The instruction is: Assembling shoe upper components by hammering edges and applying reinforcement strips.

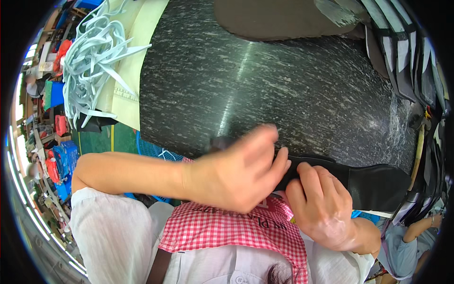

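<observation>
A long, flat black piece (378, 184), leather-like with a seam across it, lies along the near edge of the dark worktop. My right hand (324, 206) is closed on its near edge, fingers curled and pressed together. Just left of it, my left hand (239, 175) is raised over the piece's left part and smeared by motion. Its fingers look curled in. A small dark blurred shape (221, 143) shows beyond its wrist side; whether the hand holds it is hidden.
The speckled black worktop (198, 85) curves away ahead. Pale blue strips (97, 66) lie heaped on a cream board (130, 85) at the left. Brown sheet material (283, 19) sits at the far side. Stacked dark pieces (402, 52) line the right; another person (402, 246) is at lower right.
</observation>
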Action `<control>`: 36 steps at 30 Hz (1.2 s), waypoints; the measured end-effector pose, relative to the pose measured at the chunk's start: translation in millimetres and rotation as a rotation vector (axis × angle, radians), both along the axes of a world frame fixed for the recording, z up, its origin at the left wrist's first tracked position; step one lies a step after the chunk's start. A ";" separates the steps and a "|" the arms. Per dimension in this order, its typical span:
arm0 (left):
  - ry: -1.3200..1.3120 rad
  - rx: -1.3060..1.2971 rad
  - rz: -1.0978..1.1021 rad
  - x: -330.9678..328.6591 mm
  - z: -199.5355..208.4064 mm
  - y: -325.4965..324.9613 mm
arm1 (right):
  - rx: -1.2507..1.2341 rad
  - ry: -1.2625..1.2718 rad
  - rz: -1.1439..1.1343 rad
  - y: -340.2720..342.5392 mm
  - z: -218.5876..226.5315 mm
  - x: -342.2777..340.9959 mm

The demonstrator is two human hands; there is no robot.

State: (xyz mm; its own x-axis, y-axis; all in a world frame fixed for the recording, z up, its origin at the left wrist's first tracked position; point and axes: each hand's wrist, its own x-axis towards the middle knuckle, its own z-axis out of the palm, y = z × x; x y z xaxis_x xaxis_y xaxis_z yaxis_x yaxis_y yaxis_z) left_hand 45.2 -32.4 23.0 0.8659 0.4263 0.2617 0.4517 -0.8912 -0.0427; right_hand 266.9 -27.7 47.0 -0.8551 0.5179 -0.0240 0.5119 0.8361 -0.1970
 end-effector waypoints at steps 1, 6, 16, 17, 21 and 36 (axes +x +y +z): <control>-0.177 -0.147 0.154 -6.8 -2.1 4.3 | 0.009 0.032 0.003 1.4 0.2 -0.5; -0.345 -0.416 0.212 -34.0 -11.0 6.8 | -0.074 0.172 0.098 8.9 0.1 -0.9; -0.374 -0.243 0.197 -39.3 -32.7 -5.7 | -0.106 0.285 0.028 2.7 -11.5 -10.3; -0.348 -0.267 0.191 -40.8 -34.5 -7.7 | -0.134 0.265 0.085 3.4 -13.1 -8.4; -0.166 -0.109 0.107 -59.9 -20.8 -7.5 | -0.167 0.235 0.084 6.7 -12.3 -4.1; -0.350 -0.742 -0.034 10.5 -38.4 -10.5 | -0.438 0.033 -0.216 37.5 23.4 15.6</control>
State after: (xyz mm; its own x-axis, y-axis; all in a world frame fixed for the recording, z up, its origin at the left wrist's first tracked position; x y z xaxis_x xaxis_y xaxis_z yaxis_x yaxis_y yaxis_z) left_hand 55.7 -43.0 -15.3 0.8017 0.5700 0.1796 0.3020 -0.6457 0.7014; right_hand 282.5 9.8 70.4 -0.7333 0.6308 -0.2538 0.6520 0.5464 -0.5257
